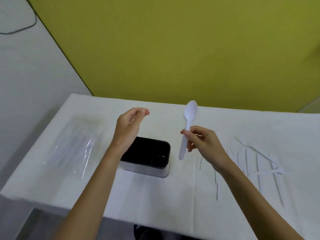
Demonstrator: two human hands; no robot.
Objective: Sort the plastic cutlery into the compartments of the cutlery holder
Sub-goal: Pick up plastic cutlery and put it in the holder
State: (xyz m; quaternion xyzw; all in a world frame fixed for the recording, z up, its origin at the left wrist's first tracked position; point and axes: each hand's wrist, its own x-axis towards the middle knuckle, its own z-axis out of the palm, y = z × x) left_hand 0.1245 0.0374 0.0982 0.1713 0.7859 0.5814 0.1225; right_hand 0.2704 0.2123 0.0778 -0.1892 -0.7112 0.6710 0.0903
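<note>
Pinching the spoon (187, 125) mid-handle, the right hand (201, 142) should lower it handle-first into the holder (147, 157) beneath the spread, empty left hand (129, 126).

Our left grip (129, 125) hangs over the holder's (147, 168) left part; its right part lies open from above. Our right grip (202, 142) and spoon (189, 113) fill the gap beside it. Loose cutlery (258, 161) crowds the surface (155, 193) farther right.
</note>
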